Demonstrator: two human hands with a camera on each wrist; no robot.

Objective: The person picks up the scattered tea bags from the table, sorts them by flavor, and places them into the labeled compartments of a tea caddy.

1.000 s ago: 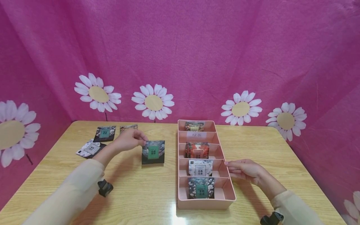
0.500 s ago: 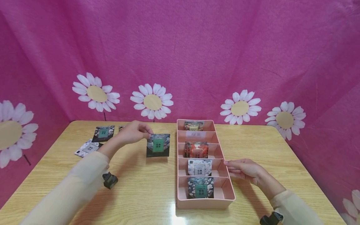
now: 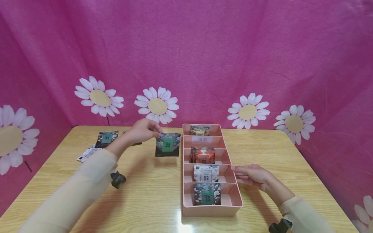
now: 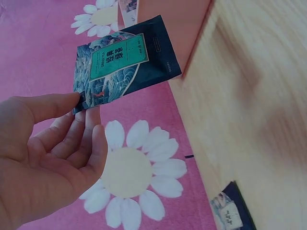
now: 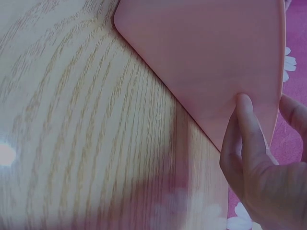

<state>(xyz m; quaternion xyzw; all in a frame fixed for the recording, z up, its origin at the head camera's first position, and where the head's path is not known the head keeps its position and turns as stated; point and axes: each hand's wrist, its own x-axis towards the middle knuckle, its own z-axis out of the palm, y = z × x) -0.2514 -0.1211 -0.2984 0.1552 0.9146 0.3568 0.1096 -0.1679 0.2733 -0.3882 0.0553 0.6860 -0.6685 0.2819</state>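
Left hand: green-label packet pinched by corner, thumb and fingers clamped;
Packet spot: held above table, just left of box;
Right hand: box side touched; thumb and fingers apart

The right hand reaches in from the lower right, one fingertip touching the smooth outer wall of a pink box and another digit at its rim. The box's lower edge slants across the wood-grained tabletop, which bears a bright glare at far left and a dark shadow below. Magenta cloth with white petals shows at right.
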